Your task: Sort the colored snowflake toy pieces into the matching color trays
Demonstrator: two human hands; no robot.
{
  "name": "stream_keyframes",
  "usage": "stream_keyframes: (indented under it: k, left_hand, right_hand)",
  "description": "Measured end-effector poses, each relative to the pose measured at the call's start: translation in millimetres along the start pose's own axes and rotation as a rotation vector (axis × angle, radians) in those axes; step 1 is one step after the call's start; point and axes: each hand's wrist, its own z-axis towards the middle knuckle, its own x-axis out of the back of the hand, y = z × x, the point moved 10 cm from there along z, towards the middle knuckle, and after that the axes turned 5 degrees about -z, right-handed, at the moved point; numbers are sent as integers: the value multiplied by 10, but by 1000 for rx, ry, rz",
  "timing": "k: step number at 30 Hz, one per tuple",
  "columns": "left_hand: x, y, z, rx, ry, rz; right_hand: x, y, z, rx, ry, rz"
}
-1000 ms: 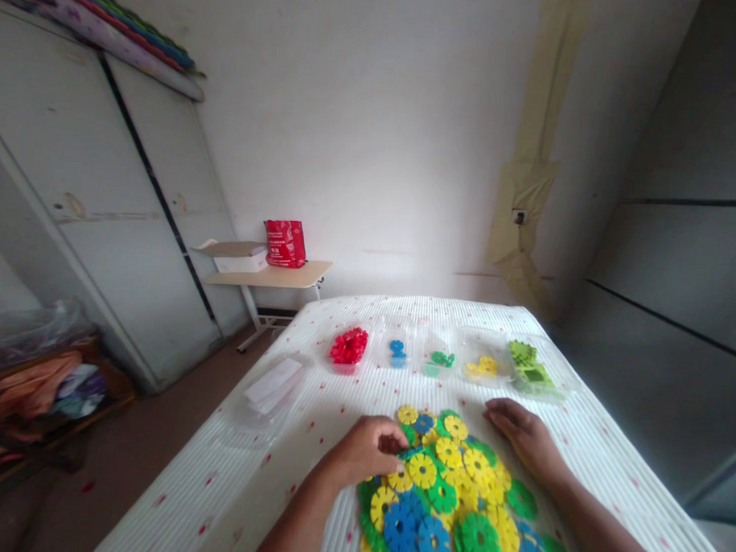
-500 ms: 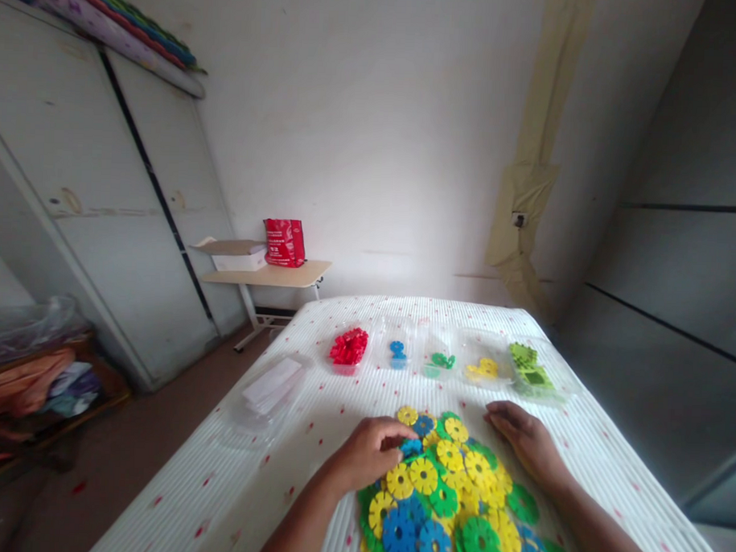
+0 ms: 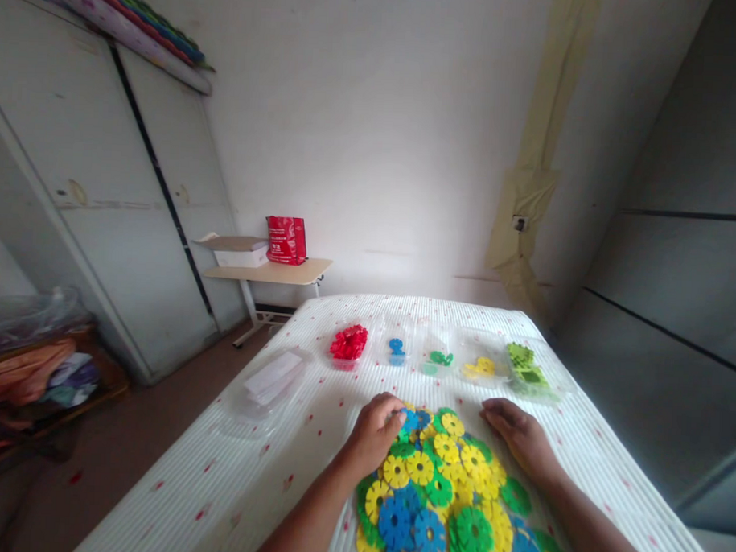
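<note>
My left hand (image 3: 375,428) is at the far left edge of a pile of notched plastic flower discs (image 3: 451,480) in yellow, green and blue. Its thumb and fingers pinch a blue flower disc (image 3: 409,423), partly hidden by the fingertips. On the right of the pile, my right hand (image 3: 519,436) lies on the tablecloth with its fingers stretched forward and nothing visible in it. Beyond the hands stand clear plastic boxes with red pieces (image 3: 349,342), blue discs (image 3: 396,351), green discs (image 3: 441,358), yellow discs (image 3: 479,367) and light green pieces (image 3: 525,364).
A clear plastic tray (image 3: 243,400) with white slips (image 3: 273,379) lies on the left of the white dotted tablecloth (image 3: 304,467). Behind, a small side table (image 3: 308,271) bears a red bag (image 3: 286,241) and a white box (image 3: 241,258). Grey cabinets stand on both sides.
My left hand has moved a little away from me, toward the far edge of the pile, with the blue disc in its fingers. My right hand stays nearly where it was.
</note>
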Motion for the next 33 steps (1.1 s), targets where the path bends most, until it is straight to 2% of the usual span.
stream_keyframes:
  k: [3,10,22,33]
  left_hand:
    - [-66,-105,107,54,-30,102]
    - [-298,-126,323,35,-107,223]
    - [-425,-89,215,-10,-153,349]
    - [-356,-154,194,50,-93,157]
  right_hand:
    - [-11,32,5,10,-2,5]
    - [-41,88,21,-6,-8,39]
    - [-14,0,2,-2,2,32]
    - [7,-15,-8,16,32,22]
